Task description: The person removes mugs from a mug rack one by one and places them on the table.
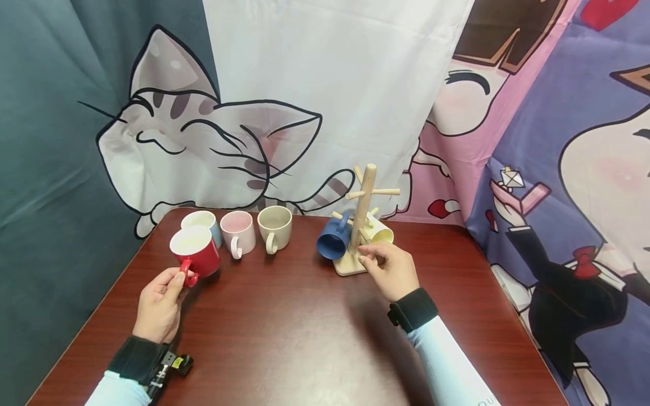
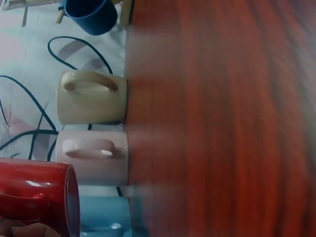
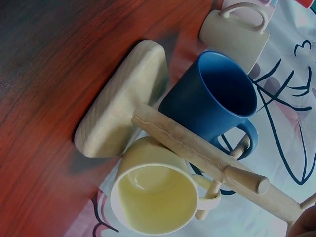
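My left hand grips the handle of a red mug with a white inside, thumb on top. The mug is upright, raised above the table, and overlaps a light blue mug. My right hand is in front of a wooden mug rack, fingers loosely curled and nothing held between them. In the right wrist view its fingertips show at the corner, overlapping the post. A dark blue mug and a pale yellow mug hang by their handles from the rack's lower pegs.
Beside the light blue mug, a pink mug and a beige mug stand in a row along the back of the brown table. A printed cloth hangs behind the table's back edge. The rack's upper pegs stick out bare.
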Action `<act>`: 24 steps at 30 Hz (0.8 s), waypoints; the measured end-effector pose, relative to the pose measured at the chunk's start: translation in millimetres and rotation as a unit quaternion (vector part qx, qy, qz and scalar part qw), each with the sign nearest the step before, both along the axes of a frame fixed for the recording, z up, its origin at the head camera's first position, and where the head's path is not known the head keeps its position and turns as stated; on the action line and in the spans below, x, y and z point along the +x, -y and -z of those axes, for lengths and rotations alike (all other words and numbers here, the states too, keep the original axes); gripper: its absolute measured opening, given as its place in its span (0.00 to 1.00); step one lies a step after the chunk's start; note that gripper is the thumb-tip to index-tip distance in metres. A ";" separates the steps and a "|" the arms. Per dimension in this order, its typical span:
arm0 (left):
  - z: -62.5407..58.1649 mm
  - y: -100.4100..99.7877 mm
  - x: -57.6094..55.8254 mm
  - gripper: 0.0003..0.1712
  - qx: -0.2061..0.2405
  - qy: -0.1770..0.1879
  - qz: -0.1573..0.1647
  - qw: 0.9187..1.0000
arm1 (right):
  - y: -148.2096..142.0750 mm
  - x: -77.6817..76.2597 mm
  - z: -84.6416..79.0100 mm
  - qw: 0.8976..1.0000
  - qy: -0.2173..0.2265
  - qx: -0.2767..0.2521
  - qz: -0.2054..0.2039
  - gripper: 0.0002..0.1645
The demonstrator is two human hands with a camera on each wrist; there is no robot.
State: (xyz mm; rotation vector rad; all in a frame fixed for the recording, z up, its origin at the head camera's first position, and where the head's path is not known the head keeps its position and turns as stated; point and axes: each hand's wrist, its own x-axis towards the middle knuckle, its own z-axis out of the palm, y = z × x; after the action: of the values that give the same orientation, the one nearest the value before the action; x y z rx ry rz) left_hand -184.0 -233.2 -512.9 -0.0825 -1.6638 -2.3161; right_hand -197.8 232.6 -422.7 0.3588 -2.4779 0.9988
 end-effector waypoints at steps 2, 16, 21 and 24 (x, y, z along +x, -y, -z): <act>2.9 4.3 0.9 0.10 0.002 -0.001 -0.002 1.000 | 0.9 -0.3 0.5 1.000 0.000 0.000 -0.001 0.12; 7.3 23.0 10.2 0.10 -0.001 -0.005 0.000 1.000 | 0.7 2.2 3.8 1.000 0.020 -0.018 0.003 0.12; 11.2 27.4 13.1 0.10 0.003 0.024 0.010 1.000 | 2.9 2.2 4.4 1.000 0.018 -0.021 0.004 0.12; 12.1 30.2 15.3 0.10 -0.013 0.056 0.006 0.998 | 5.0 1.0 5.2 1.000 0.011 -0.018 0.000 0.11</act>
State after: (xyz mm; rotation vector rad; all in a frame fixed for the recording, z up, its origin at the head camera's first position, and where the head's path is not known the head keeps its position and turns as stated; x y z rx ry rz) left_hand -168.7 -263.5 -525.0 0.0338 -1.7524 -2.3467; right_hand -196.8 227.6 -427.9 0.3385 -2.4757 1.0521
